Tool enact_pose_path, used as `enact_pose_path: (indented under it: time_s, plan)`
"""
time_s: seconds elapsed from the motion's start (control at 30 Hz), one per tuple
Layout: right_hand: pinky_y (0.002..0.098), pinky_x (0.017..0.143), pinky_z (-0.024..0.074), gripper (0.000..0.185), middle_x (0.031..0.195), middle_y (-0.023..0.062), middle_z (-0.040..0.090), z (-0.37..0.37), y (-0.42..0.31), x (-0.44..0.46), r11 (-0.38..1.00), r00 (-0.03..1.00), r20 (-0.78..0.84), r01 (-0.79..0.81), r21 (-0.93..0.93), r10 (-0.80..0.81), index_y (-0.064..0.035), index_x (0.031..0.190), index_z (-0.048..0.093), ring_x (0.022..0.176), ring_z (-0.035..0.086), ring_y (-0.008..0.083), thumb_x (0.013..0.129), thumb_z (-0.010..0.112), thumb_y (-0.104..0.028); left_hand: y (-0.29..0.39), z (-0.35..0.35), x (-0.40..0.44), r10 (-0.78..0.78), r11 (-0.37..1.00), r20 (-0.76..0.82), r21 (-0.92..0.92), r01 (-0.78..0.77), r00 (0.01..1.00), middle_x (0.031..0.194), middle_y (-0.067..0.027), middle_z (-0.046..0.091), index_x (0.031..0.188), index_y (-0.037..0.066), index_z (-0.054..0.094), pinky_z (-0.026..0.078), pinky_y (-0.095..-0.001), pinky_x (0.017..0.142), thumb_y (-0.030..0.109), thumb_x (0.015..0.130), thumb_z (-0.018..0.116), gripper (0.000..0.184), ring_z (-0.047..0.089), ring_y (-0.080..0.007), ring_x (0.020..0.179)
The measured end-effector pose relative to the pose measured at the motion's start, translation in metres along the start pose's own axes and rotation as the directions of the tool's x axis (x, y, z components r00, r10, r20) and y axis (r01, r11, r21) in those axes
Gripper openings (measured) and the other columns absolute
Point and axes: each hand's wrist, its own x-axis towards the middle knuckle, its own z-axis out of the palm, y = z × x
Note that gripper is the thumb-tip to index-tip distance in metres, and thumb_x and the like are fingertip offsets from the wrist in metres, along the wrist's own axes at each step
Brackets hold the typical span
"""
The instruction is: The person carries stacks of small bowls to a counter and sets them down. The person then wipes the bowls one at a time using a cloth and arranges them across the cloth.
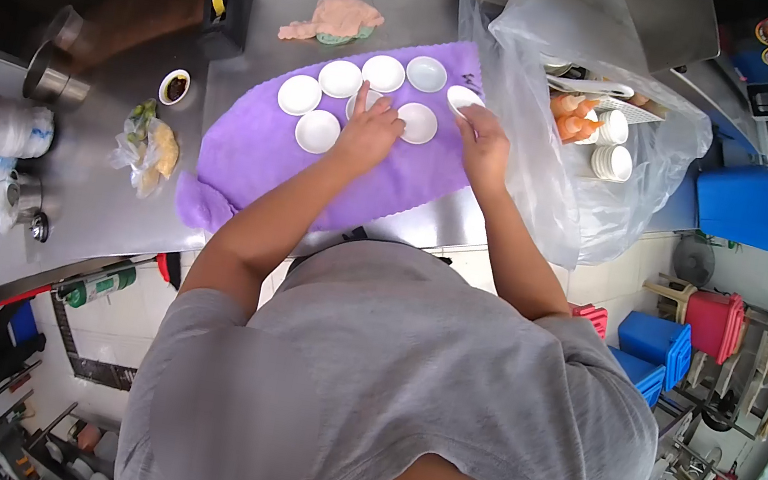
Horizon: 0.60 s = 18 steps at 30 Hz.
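Small white bowls stand on a purple cloth (pixel 257 155), in two uneven rows. My left hand (pixel 368 137) lies over one white bowl (pixel 353 106), fingers across its inside and rim; part of that bowl is hidden beneath them. At the cloth's right end, my right hand (pixel 484 150) pinches the near rim of another white bowl (pixel 464 99), which looks tilted. Around my left hand are a bowl to the left (pixel 318 132), a bowl to the right (pixel 417 124) and a bowl behind (pixel 383 73).
To the right, a clear plastic bag (pixel 537 164) partly covers stacked white cups (pixel 610 162) and orange-topped bottles (pixel 573 114). A crumpled pink cloth (pixel 347 18) lies behind. Leftward are a bowl of dark sauce (pixel 174 87), bagged food (pixel 155 149) and a black holder (pixel 227 14).
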Motion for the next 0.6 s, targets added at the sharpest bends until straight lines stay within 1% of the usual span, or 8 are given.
enact_pose_path:
  time_s: [0.13,0.3,0.37,0.43,0.47,0.5,0.57,0.6]
  plan:
    - [0.0411,0.091,0.0466,0.013,0.096,0.0139,0.068,0.022,0.018,0.006,0.993,0.993,-0.009,0.116,-0.010,-0.116,-0.0020,0.091,0.069,0.099,0.061,0.0320,0.081,0.066,-0.009,0.011,-0.017,0.010,-0.043,0.996,0.212,0.082,0.026,0.976,0.101,-0.0066,0.060,0.096,0.008,0.069,0.019,-0.0610,0.111,0.022,0.081,0.064,0.021,0.049,-0.0243,0.116]
    - [0.0424,0.092,0.0452,0.017,0.104,0.0139,0.066,0.038,0.062,0.002,0.987,0.967,0.205,0.159,-0.010,-0.154,-0.0031,0.096,0.068,0.102,0.059,0.0331,0.080,0.066,-0.009,0.016,-0.029,0.003,-0.360,0.933,-0.039,-0.013,0.359,0.932,0.124,-0.0118,0.054,0.120,0.010,0.060,0.024,-0.0543,0.109,0.028,0.081,0.070,0.044,0.042,-0.0310,0.124]
    - [0.0431,0.092,0.0449,0.021,0.108,0.0147,0.065,0.025,0.053,0.003,0.970,0.970,0.138,0.217,-0.113,-0.201,-0.0032,0.100,0.067,0.103,0.058,0.0344,0.079,0.066,-0.008,0.006,-0.056,-0.036,-0.495,0.866,-0.163,-0.008,0.501,0.853,0.130,-0.0176,0.050,0.130,0.006,0.050,0.027,-0.0476,0.108,0.030,0.079,0.072,0.061,0.041,-0.0354,0.125]
    - [0.0437,0.092,0.0446,0.025,0.112,0.0155,0.063,0.007,0.042,0.002,0.970,0.974,0.109,0.210,-0.120,-0.197,-0.0034,0.103,0.066,0.105,0.057,0.0355,0.078,0.066,-0.008,-0.030,-0.082,-0.118,-0.572,0.779,-0.333,0.063,0.623,0.749,0.132,-0.0190,0.048,0.125,0.000,0.052,0.029,-0.0478,0.105,0.030,0.080,0.070,0.057,0.041,-0.0371,0.123]
    - [0.0440,0.092,0.0444,0.026,0.113,0.0159,0.063,-0.004,0.042,0.001,0.981,0.979,0.112,0.179,-0.074,-0.170,-0.0036,0.104,0.065,0.105,0.057,0.0358,0.078,0.066,-0.007,-0.026,-0.116,-0.148,-0.752,0.575,-0.282,0.159,0.802,0.595,0.134,-0.0216,0.046,0.124,-0.004,0.050,0.028,-0.0494,0.106,0.034,0.077,0.073,0.064,0.039,-0.0383,0.125]
    - [0.0444,0.092,0.0443,0.028,0.114,0.0162,0.062,-0.012,0.041,-0.003,0.989,0.984,0.113,0.144,-0.029,-0.140,-0.0038,0.105,0.065,0.105,0.057,0.0362,0.078,0.066,-0.007,-0.035,-0.124,-0.189,-0.665,0.493,-0.471,0.307,0.814,0.580,0.123,-0.0234,0.055,0.123,-0.004,0.052,0.038,-0.0478,0.100,0.037,0.076,0.073,0.065,0.050,-0.0381,0.115]
    - [0.0439,0.092,0.0444,0.028,0.113,0.0164,0.063,-0.029,0.036,-0.015,0.998,0.989,0.135,0.063,-0.017,-0.060,-0.0037,0.106,0.065,0.105,0.057,0.0359,0.078,0.064,-0.005,-0.041,-0.149,-0.238,-0.991,0.108,0.089,0.160,0.981,0.095,0.106,-0.0223,0.064,0.117,-0.003,0.056,0.048,-0.0444,0.087,0.035,0.077,0.072,0.058,0.061,-0.0371,0.097]
    - [0.0436,0.092,0.0445,0.028,0.112,0.0165,0.063,-0.031,0.036,-0.015,0.999,0.989,0.145,0.032,-0.015,-0.029,-0.0037,0.107,0.065,0.105,0.057,0.0357,0.078,0.064,-0.004,-0.048,-0.151,-0.240,-0.982,0.169,0.104,0.133,0.977,0.156,0.102,-0.0209,0.065,0.115,-0.002,0.058,0.049,-0.0426,0.084,0.034,0.078,0.072,0.054,0.063,-0.0357,0.092]
